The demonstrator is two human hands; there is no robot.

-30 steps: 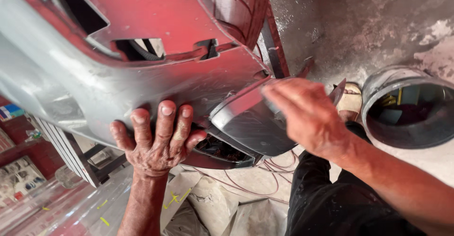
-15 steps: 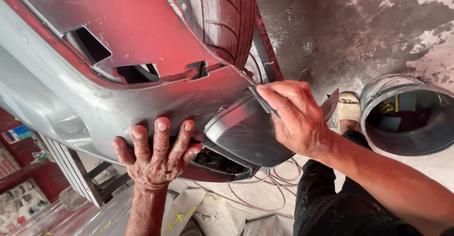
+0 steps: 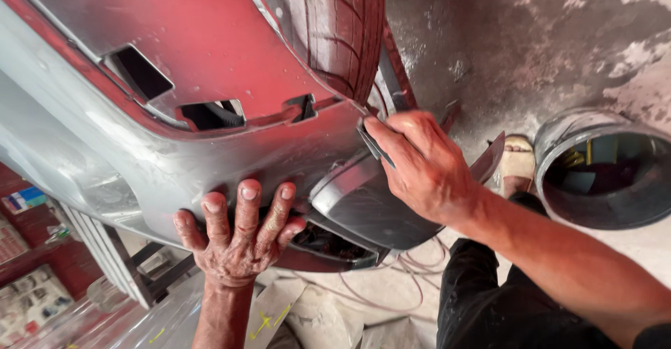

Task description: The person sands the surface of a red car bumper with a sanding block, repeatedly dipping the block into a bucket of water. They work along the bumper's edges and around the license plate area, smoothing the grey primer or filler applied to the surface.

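Observation:
A red car bumper (image 3: 210,48), sanded grey along its lower part (image 3: 84,146), fills the upper left. My left hand (image 3: 237,234) is pressed flat against the bumper's grey lower edge, fingers spread. My right hand (image 3: 419,164) presses a small dark sanding sheet (image 3: 374,143) against the bumper's corner, beside a curved dark grey panel (image 3: 377,213). A tyre (image 3: 335,27) shows behind the bumper.
A round metal bucket (image 3: 601,167) stands on the concrete floor at the right, next to my sandalled foot (image 3: 517,160). My black trouser leg (image 3: 489,300) is at the bottom. Thin wires (image 3: 363,296) and paper scraps lie on the floor. A metal stand (image 3: 119,265) is lower left.
The view has shifted, so the bumper sits lower and the tyre shows more. My right hand has slid along the bumper corner with the sanding sheet. My left hand stays pressed on the edge.

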